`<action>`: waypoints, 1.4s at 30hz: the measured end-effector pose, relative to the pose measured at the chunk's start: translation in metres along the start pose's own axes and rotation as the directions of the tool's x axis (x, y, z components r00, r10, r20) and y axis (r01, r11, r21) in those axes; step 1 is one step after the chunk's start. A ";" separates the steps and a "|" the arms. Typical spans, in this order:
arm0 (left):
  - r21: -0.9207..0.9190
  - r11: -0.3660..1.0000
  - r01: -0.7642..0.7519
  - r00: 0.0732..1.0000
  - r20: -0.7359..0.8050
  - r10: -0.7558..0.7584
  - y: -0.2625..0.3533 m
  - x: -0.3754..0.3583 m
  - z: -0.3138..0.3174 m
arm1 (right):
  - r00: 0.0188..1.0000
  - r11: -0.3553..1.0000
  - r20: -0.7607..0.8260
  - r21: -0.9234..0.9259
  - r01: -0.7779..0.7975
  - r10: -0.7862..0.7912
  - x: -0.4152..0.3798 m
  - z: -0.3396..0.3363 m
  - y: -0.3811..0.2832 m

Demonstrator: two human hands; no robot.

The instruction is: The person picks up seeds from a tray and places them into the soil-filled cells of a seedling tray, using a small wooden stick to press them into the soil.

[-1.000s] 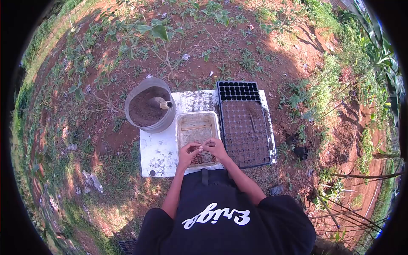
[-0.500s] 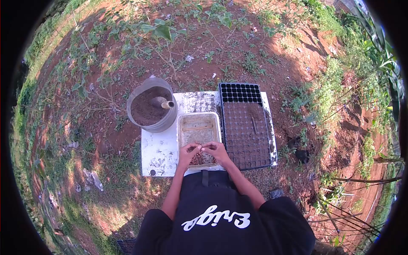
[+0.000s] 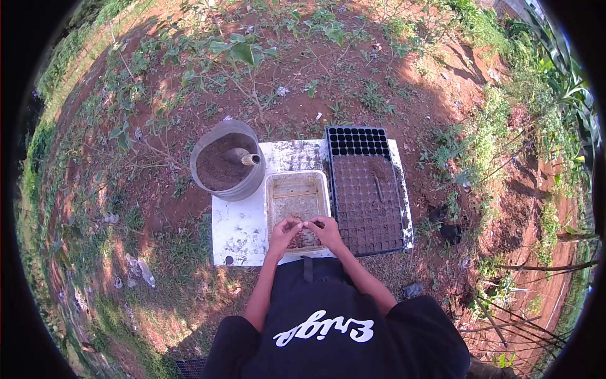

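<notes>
Over the near end of a shallow rectangular basin (image 3: 327, 189), my left hand (image 3: 286, 234) and my right hand (image 3: 324, 231) meet at the fingertips. Both are closed in a pinch, and whatever they hold is too small to make out. Beneath them, small reddish-brown pieces (image 3: 305, 240) lie on the basin floor, partly hidden by the hands. A thin stick (image 3: 295, 194) lies across the far part of the basin. To the right of my right hand is a black seedling tray (image 3: 366, 215), its cells mostly filled with dark soil and its far rows black and unfilled.
A grey bucket (image 3: 238, 189) of soil stands left of the basin, with a scoop (image 3: 250, 160) handle sticking out. Another stick (image 3: 379, 188) lies on the seedling tray. Everything rests on a soil-specked white board (image 3: 237, 230). Leafy plants (image 3: 240, 50) grow beyond it.
My hands stay together at the basin's near end, their fingertips shifting slightly. The whole view has moved a little, so the board and its contents sit slightly lower.
</notes>
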State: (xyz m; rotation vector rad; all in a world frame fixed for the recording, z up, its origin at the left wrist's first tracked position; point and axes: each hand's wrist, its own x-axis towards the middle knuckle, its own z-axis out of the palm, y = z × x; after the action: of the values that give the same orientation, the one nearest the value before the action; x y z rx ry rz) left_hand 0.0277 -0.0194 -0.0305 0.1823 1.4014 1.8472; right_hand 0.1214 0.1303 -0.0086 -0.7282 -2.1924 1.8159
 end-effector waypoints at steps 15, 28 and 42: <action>0.245 0.952 -0.183 0.983 0.054 0.176 -0.005 0.008 0.003 | 0.909 0.906 0.173 0.129 -0.404 0.380 -0.001 -0.005 -0.011; 0.243 0.963 -0.116 0.993 -0.005 0.121 0.000 0.005 0.009 | 0.999 0.999 0.017 0.018 0.034 -0.035 -0.005 -0.002 -0.012; 0.094 0.991 0.098 0.993 0.058 -0.104 0.008 0.008 0.034 | 0.987 0.979 -0.099 0.174 -0.105 0.123 -0.020 -0.019 -0.014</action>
State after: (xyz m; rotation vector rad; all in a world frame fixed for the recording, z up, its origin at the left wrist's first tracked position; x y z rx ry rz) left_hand 0.0369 0.0110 -0.0134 0.2096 1.4261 1.6832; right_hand 0.1432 0.1351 0.0123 -0.9095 -1.9381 1.9370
